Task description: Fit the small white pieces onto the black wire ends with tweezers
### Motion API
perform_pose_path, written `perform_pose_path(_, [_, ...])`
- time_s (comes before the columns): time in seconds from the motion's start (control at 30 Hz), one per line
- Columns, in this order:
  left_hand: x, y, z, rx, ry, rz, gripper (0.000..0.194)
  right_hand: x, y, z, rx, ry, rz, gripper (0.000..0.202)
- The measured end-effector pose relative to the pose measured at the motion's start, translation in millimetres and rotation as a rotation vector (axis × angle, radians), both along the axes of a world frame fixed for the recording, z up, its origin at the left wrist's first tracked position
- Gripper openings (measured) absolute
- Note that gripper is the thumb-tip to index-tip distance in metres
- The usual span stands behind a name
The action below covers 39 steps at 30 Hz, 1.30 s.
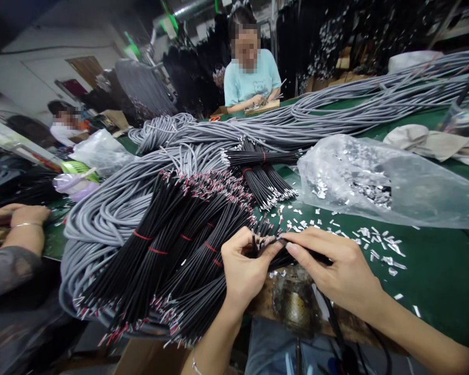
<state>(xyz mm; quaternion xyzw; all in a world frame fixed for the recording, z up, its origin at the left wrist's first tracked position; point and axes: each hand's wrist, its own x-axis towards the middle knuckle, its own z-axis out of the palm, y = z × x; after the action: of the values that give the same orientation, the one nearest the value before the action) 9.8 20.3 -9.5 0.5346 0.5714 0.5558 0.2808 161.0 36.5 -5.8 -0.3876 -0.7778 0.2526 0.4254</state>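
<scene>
My left hand (244,265) is closed around a few thin black cables, with their tips near the thumb and index finger. Thumb and fingers pinched, my right hand (336,263) meets it at the same black cable (283,241); the exact tip they work on is too small to make out. Just left lie bundles of black cables (195,224) tied with red bands, their ends showing red and white wires. Behind my hands are smaller black cable bundles (258,177) with white tips. Small silvery-white pieces (375,242) are scattered to the right.
A clear plastic bag (347,172) of silvery pieces lies on the green table (445,265). Long grey cables (109,208) curve along the left and back. A worn wooden board (266,297) is below my hands. Co-workers sit opposite and at left, one with a bare forearm (27,232) showing.
</scene>
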Motion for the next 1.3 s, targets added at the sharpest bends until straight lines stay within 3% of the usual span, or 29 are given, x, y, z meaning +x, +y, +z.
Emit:
perform_pose_path(0.13, [0.1,-0.7,0.9,-0.026,0.001,-0.016,0.032,2.0,-0.9,1.0,0.039,-0.043,-0.026,0.020])
perform_pose_path(0.23, [-0.7,-1.4,1.6,-0.145,-0.088,-0.095,0.017,4.3,0.3,3.2,0.039,-0.049,-0.039,0.019])
perform_pose_path(0.3, [-1.3,-1.5,2.0,-0.204,-0.142,-0.136,0.017,5.3,1.9,4.2,0.021,-0.024,-0.056,0.019])
perform_pose_path(0.43, [-2.3,-0.2,1.1,-0.150,-0.072,-0.151,0.017,3.7,2.7,2.4,-0.058,0.069,-0.125,0.018])
perform_pose_path(0.57, [-2.1,0.7,-0.5,-0.090,0.014,-0.143,0.019,-0.8,-0.7,0.8,-0.131,0.143,-0.092,0.013])
perform_pose_path(0.87, [0.3,-0.5,4.0,-0.189,-0.144,-0.135,0.013,-1.2,-1.9,8.9,-0.176,0.085,-0.107,0.017])
perform_pose_path(1.17, [0.4,1.5,3.3,-0.201,-0.149,-0.117,0.016,-2.5,-1.1,9.2,-0.218,0.139,-0.093,0.016])
perform_pose_path(1.3, [-2.2,-0.6,2.9,-0.250,-0.171,-0.211,0.013,-1.4,-0.1,4.3,-0.251,0.101,-0.091,0.016])
